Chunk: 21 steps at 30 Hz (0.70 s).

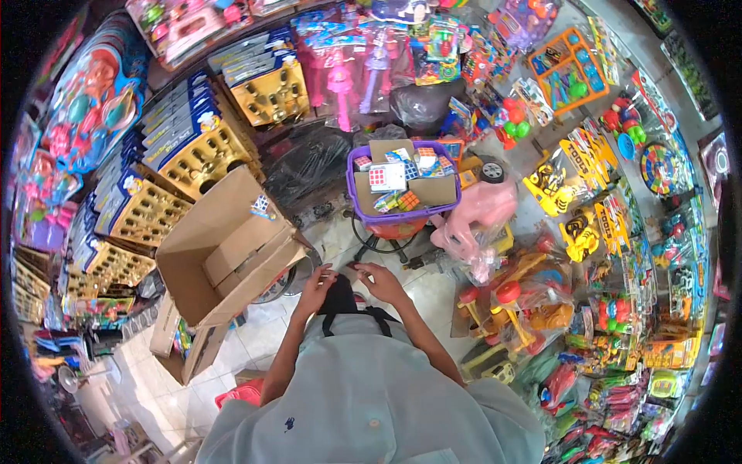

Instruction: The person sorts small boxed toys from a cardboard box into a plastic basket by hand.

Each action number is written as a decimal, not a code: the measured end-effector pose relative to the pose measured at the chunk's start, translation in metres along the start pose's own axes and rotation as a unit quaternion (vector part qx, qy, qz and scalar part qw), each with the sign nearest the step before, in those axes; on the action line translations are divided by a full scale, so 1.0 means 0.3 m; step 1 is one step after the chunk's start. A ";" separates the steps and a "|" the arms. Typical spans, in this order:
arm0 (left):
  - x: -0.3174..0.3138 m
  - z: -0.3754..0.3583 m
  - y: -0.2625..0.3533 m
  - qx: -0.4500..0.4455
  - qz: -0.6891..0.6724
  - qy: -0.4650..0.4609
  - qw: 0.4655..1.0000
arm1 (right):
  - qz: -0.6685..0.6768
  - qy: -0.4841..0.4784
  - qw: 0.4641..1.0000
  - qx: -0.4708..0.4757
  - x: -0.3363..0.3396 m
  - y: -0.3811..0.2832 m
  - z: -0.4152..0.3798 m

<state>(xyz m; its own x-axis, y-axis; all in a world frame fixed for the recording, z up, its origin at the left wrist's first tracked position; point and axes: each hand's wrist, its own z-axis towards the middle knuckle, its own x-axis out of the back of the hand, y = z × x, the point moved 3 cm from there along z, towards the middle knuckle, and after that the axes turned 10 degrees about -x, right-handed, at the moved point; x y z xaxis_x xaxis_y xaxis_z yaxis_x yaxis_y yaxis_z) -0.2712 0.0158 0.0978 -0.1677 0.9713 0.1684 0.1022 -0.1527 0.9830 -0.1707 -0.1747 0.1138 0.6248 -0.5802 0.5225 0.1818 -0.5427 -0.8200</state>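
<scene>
My left hand [315,289] hovers over my lap with its fingers loosely bent and apart, holding nothing that I can see. Close beside it, my right hand [379,281] is also open, its fingers spread. In front of both hands, a purple basket [353,203] stands on a stool with several packaged puzzle cubes [384,177] and pieces of cardboard in it. On the left, a large open cardboard box [189,232] leans at an angle. A small blue-and-white puzzle cube [261,206] shows against its upper right flap.
Stacked golden play sets [197,155] line the left side. A pink wrapped toy animal [483,213] stands right of the basket, with bagged wooden-coloured toys [533,298] nearer me. Yellow tool toys [553,185] hang at right. A red plastic object [241,393] is on the tiled floor.
</scene>
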 end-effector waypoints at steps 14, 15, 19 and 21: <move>0.279 -0.009 0.225 -0.083 -0.227 0.045 0.969 | 0.117 -0.052 0.991 0.039 -0.080 -0.406 0.293; 0.327 -0.017 0.249 -0.097 -0.234 0.078 0.964 | 0.112 -0.064 0.991 0.043 -0.103 -0.460 0.318; 0.500 -0.020 0.275 -0.111 -0.251 0.191 0.942 | 0.120 -0.112 0.983 0.079 -0.216 -0.594 0.433; 0.588 0.005 0.217 -0.101 -0.221 0.246 0.938 | 0.110 -0.134 0.981 0.087 -0.273 -0.643 0.502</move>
<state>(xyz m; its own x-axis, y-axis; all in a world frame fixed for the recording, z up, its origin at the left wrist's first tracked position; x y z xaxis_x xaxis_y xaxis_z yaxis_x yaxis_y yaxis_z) -0.2926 0.1775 0.1913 -0.5881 0.7533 -0.2945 -0.2631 0.1662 0.9504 -0.1426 0.0689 0.1940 0.8366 -0.4785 0.2667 0.1324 -0.2957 -0.9461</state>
